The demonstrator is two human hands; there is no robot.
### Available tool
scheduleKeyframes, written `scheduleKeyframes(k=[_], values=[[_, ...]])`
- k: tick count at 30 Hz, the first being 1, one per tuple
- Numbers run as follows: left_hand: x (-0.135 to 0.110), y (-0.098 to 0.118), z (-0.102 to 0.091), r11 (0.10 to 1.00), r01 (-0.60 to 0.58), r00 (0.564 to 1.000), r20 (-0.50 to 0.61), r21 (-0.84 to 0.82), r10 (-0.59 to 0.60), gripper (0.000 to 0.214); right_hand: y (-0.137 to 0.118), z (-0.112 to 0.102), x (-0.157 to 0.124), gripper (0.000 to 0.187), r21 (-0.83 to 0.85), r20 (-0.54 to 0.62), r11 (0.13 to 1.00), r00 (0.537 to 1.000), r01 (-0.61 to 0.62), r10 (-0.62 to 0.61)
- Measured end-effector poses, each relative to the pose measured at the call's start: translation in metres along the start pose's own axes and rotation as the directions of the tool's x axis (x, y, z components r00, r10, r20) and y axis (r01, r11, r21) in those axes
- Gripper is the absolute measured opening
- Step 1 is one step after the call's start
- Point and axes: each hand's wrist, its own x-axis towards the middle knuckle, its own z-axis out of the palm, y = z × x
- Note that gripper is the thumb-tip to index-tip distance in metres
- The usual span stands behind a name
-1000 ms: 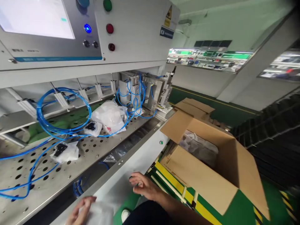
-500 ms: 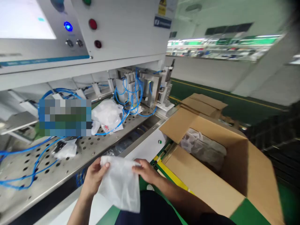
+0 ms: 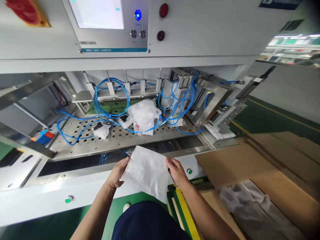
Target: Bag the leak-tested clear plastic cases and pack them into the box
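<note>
A white translucent plastic bag [image 3: 147,171] hangs flat between my two hands, in front of the machine's front rail. My left hand [image 3: 118,173] pinches its left edge and my right hand [image 3: 176,170] pinches its right edge, both closed on it. Behind the bag lies a perforated steel plate [image 3: 120,135] strewn with blue air hoses [image 3: 110,100]. On that plate rest a crumpled pile of clear bags [image 3: 145,115] and two small bagged black parts [image 3: 101,130].
A white machine housing with a touchscreen [image 3: 98,13], a blue lit button [image 3: 137,15] and red buttons stands above. An open cardboard box [image 3: 262,170] with bagged items is at the right. Green buttons [image 3: 68,199] sit on the front rail. The floor is green.
My hands rose from the machine's lower edge with the white bag and now hold it spread between them. The view swung left, away from the box and square to the machine.
</note>
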Motion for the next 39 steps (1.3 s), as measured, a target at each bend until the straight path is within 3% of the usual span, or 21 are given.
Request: scheduleKeyframes(k=[3,7,14,17,24,27,30,32,34,37,39], values=[[-0.003,-0.015,-0.004,0.997,0.017,0.998,0.057,-0.072,-0.013,0.053,0.0,0.001,0.011,0.049,-0.01,0.121,1.0,0.993,0.009,-0.008],[-0.011,-0.03,-0.014,0.992,-0.017,0.995,0.096,-0.122,0.029,0.059,0.002,0.005,0.023,0.046,-0.091,0.166,0.993,0.984,0.079,-0.063],[-0.025,-0.026,-0.042,0.96,-0.27,0.959,0.073,-0.073,0.275,0.053,0.007,0.032,0.027,0.053,-0.203,0.12,0.976,0.991,0.081,-0.058],[-0.029,-0.023,-0.053,0.942,-0.331,0.943,0.054,0.054,0.328,0.054,0.008,0.051,0.021,0.054,-0.172,0.103,0.983,0.994,0.057,-0.039],[-0.034,-0.02,-0.085,0.874,-0.279,0.96,0.118,0.398,0.253,0.033,0.02,0.088,0.013,0.052,-0.163,0.151,0.986,0.988,0.038,-0.014],[-0.031,-0.008,-0.115,0.766,-0.296,0.945,0.057,0.57,0.323,0.025,0.041,0.088,0.015,0.058,-0.148,0.025,0.988,0.999,-0.041,0.046],[-0.029,0.015,-0.157,0.602,-0.292,0.894,-0.011,0.743,0.448,0.025,0.067,0.07,0.022,0.066,-0.228,-0.139,0.972,0.99,-0.055,0.024],[-0.029,0.031,-0.189,0.491,-0.269,0.855,-0.03,0.829,0.519,0.029,0.082,0.052,0.032,0.063,-0.416,-0.252,0.909,0.964,-0.032,-0.082],[-0.027,0.044,-0.22,0.395,-0.251,0.828,-0.015,0.884,0.56,0.03,0.092,0.034,0.047,0.06,-0.618,-0.293,0.786,0.92,0.026,-0.261],[-0.024,0.056,-0.256,0.274,-0.252,0.808,0.045,0.928,0.588,0.029,0.102,0.016,0.072,0.061,-0.837,-0.158,0.526,0.856,0.148,-0.492],[-0.02,0.059,-0.272,0.209,-0.272,0.796,0.097,0.939,0.597,0.031,0.109,0.01,0.084,0.062,-0.917,-0.066,0.362,0.832,0.167,-0.551]])
